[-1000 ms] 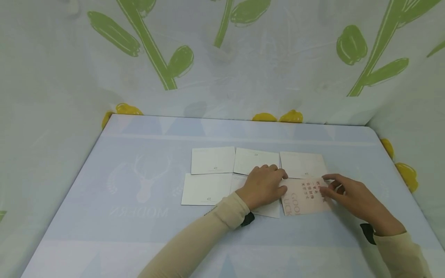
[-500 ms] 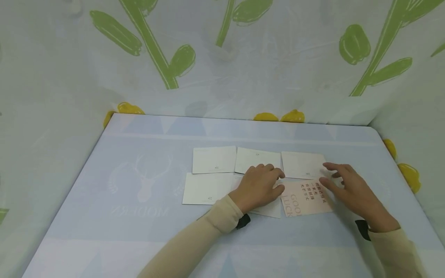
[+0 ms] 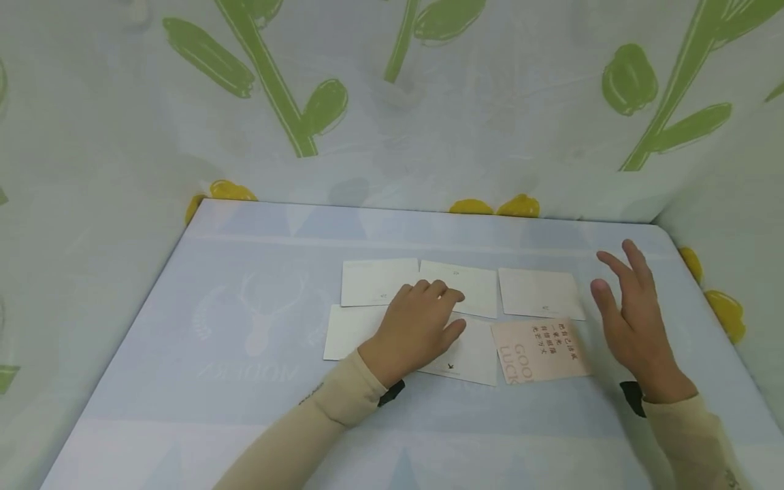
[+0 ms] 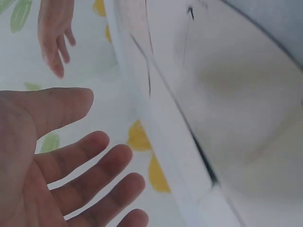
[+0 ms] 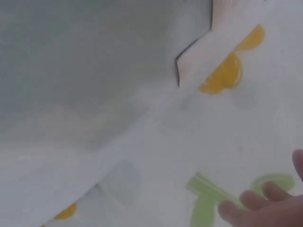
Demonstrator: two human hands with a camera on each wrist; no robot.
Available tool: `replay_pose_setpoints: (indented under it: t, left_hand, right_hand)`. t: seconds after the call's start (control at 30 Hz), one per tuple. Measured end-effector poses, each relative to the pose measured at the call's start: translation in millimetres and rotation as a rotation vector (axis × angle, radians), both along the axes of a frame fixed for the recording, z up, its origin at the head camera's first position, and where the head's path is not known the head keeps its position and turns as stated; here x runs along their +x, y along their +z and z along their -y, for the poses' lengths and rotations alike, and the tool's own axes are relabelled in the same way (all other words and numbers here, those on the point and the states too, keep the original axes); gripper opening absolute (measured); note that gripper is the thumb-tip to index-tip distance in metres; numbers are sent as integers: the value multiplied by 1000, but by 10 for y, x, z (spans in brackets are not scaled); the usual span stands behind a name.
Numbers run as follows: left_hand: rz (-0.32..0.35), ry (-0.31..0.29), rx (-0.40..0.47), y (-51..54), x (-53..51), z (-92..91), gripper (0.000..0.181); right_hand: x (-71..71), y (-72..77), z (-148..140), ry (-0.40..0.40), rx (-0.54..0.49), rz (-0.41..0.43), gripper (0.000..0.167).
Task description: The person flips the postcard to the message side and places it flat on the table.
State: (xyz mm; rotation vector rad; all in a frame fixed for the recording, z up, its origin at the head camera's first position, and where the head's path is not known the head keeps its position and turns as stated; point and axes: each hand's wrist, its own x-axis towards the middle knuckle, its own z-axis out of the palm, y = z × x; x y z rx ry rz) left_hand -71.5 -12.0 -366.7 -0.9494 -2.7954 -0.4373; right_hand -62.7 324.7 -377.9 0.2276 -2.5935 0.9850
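Observation:
Cards lie on the table in two rows of three. At the back are a left white card (image 3: 370, 280), a middle white card (image 3: 478, 291) and a faintly pink right card (image 3: 535, 291). In front are a left white card (image 3: 344, 335), a middle white card (image 3: 474, 357) and a pink card (image 3: 520, 357) printed with GOOD LUCK and Chinese characters. My left hand (image 3: 416, 330) hovers over the left and middle cards, covering parts of them, its spread fingers holding nothing in the left wrist view. My right hand (image 3: 637, 320) is raised right of the pink card, fingers extended, holding nothing.
The pale blue table (image 3: 257, 401) carries a faint deer print on its left. White cloth (image 3: 490, 102) with green plants and yellow flowers hangs behind it and at both sides. Small gaps separate some cards; others touch or overlap.
My right hand has let go of the pink card and risen up and away to the right, its fingers spreading. My left hand has moved left, off the pink card's edge, uncovering the front middle card.

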Motion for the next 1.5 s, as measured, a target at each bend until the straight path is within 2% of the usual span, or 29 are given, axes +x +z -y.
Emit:
replay_pose_setpoints:
  t: [0.1,0.23,0.33,0.43,0.53,0.67,0.73,0.8,0.97,1.07,1.27,1.5]
  left_hand:
    - [-9,31,18,104,-40,205,37]
    - [-44,104,83,224,-101,541,44]
    - [-63,184,142,286,-127,818,47]
    - [-62,260,158,330,-133,1074,54]
    - [-5,333,143,342,-130,1294,66]
    - [136,437,79,303,-131,1538,84]
    - [203,476,25,262,-127,1638,90]
    - [254,500,-21,208,-111,1725,92]
    - [333,536,-96,38,-23,1915,90]
    - [360,551,-105,-43,31,2004,90]
    - [361,557,-76,-89,73,2100,88]
    - [354,543,-76,-77,64,2081,89]
  right_hand:
    - [-28,65,-6,-6,-7,-83,51]
    - [-67,136,-51,3,26,-145,55]
    - [-83,182,-108,-8,67,-140,59]
    - [-80,209,-167,-28,97,-102,59]
    - [-84,204,-209,-18,137,-126,63]
    - [-152,156,-215,31,237,-288,71]
    - [-188,132,-213,44,285,-321,72]
    - [-200,106,-219,44,299,-277,75]
    - [-177,42,-230,44,315,33,80]
    - [-165,20,-229,39,325,150,81]
    - [-151,7,-231,32,313,192,82]
    - [-137,-9,-212,37,314,221,83]
